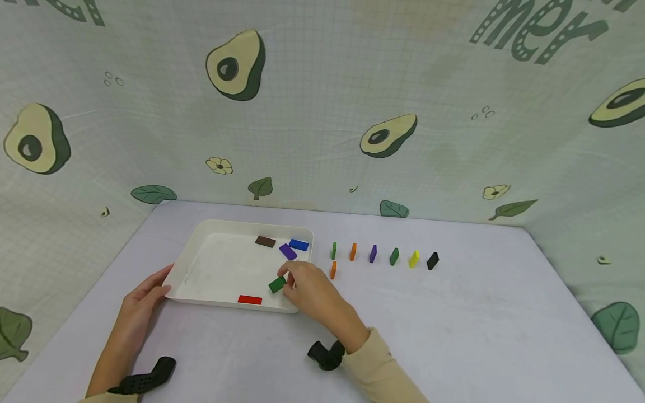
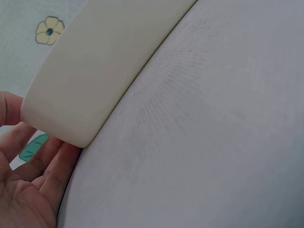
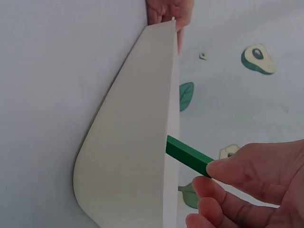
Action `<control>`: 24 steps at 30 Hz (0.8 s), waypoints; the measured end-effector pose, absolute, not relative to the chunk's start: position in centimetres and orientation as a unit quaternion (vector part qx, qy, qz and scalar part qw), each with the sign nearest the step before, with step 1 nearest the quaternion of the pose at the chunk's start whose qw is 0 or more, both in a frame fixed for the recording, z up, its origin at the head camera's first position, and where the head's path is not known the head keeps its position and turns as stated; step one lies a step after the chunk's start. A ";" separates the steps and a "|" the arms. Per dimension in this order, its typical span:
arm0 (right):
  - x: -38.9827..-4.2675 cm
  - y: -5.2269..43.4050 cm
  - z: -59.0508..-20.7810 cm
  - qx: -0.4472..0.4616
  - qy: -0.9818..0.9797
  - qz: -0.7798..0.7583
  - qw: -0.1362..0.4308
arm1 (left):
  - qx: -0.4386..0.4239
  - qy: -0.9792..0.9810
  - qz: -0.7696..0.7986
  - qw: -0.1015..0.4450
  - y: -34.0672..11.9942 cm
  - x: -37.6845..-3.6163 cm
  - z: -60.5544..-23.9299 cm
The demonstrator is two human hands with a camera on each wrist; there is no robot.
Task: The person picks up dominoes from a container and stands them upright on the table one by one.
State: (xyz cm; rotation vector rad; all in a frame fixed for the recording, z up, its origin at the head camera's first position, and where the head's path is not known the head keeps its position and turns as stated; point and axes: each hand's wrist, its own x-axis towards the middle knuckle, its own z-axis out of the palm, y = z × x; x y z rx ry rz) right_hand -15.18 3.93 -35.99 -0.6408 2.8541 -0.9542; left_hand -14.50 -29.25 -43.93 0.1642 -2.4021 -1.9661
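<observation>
Pinching a green block (image 1: pixel 276 285) just above the tray (image 1: pixel 201 263) floor near its right front corner, the right hand's (image 1: pixel 313 292) grip closes on it, while the left hand (image 1: pixel 143 294), fingers relaxed, steadies the tray's left corner on the tabletop (image 1: pixel 453 324).

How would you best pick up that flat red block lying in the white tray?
Probably from above, pinching the two long edges of the red block. It lies flat near the tray front rim, so a sideways approach would likely hit the wall.
</observation>
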 end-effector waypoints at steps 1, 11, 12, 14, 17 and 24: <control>-15.2 4.0 -35.9 -0.208 0.927 -0.310 0.031 | 0.052 -0.775 -0.630 0.017 -29.2 -14.5 -43.9; -15.0 4.8 -34.8 -0.211 0.926 -0.311 0.024 | 0.043 -0.779 -0.626 0.016 -29.3 -14.4 -44.0; -15.0 5.0 -34.6 -0.211 0.926 -0.311 0.024 | 0.042 -0.779 -0.626 0.016 -29.3 -14.4 -44.0; -15.0 5.2 -34.4 -0.211 0.926 -0.312 0.025 | 0.041 -0.775 -0.630 0.015 -29.3 -14.4 -44.0; -15.0 5.6 -34.1 -0.206 0.925 -0.317 0.032 | 0.042 -0.776 -0.629 0.013 -29.3 -14.4 -44.0; -15.0 6.8 -33.3 -0.190 0.923 -0.330 0.045 | 0.048 -0.770 -0.636 0.010 -29.3 -14.5 -43.9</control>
